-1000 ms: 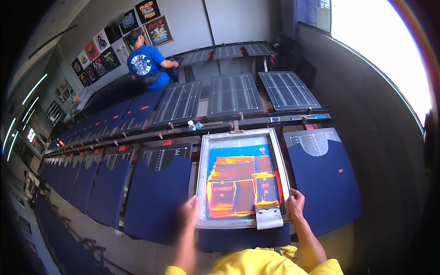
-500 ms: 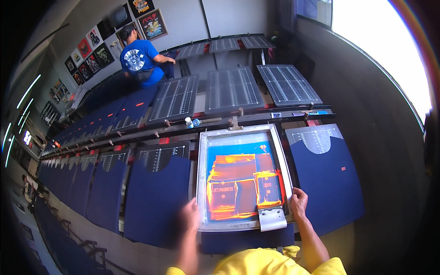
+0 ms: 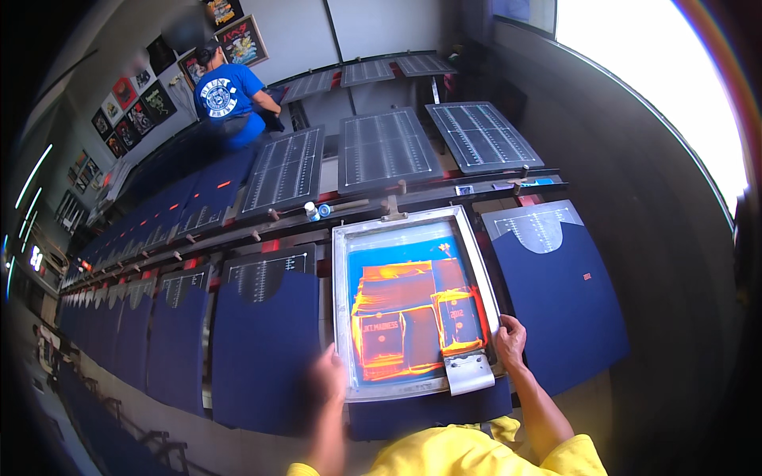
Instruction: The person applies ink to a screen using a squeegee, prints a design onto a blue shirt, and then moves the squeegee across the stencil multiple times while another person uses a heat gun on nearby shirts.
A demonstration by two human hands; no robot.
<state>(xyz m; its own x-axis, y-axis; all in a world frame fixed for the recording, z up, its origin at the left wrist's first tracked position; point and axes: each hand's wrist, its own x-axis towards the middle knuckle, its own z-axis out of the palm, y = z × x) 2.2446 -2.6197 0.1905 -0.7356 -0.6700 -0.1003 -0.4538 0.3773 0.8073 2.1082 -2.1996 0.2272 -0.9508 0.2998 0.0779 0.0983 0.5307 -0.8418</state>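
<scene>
pretty sure i'm at the frame-handling step, seating or lifting, can't tell which. the silver metal-framed rectangular printing screen [image 3: 414,305], orange ink on blue mesh, sits mid-picture, partly over a navy blue fabric garment [image 3: 429,417]. right hand [image 3: 510,341] pinches its right rim; left hand [image 3: 329,374] is a blur at the left rim, grip unclear. imo the next move calls for level sides, so the bent silver metal plate [image 3: 469,374] at lower centre doesn't slide.
</scene>
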